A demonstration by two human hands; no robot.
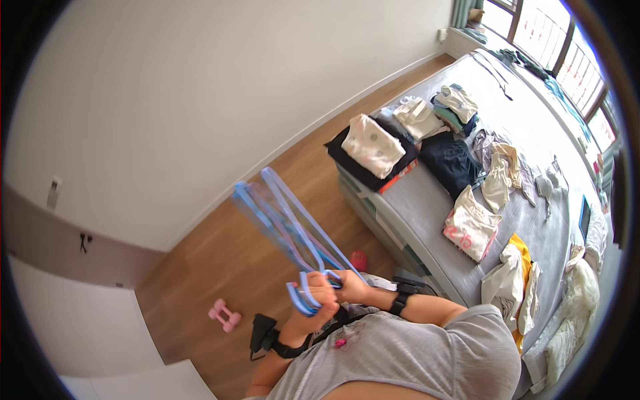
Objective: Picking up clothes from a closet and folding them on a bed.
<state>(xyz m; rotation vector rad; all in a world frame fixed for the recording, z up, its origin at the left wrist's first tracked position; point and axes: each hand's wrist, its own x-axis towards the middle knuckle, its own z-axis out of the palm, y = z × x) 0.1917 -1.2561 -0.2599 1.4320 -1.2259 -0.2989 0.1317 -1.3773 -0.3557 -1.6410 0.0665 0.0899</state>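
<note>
Both hands are together in front of my body, at the lower middle of the view. My left hand [316, 296] is closed around a bunch of blue plastic clothes hangers [292, 222], with curved hook ends showing below the fist. Just behind it, my right hand [352, 286] grips the same bunch, its fingers partly hidden by the left hand. The hangers extend away from me over the wooden floor [200, 265] and look blurred at their far ends. Their exact number cannot be made out.
To the right, a bed mattress [415, 215] carries folded shirts [374, 145], dark folded clothing [450, 162] and loose garments [510, 280]. Pink dumbbells [225, 316] and a red slipper [358, 261] lie on the floor. A white cabinet [90, 320] stands left.
</note>
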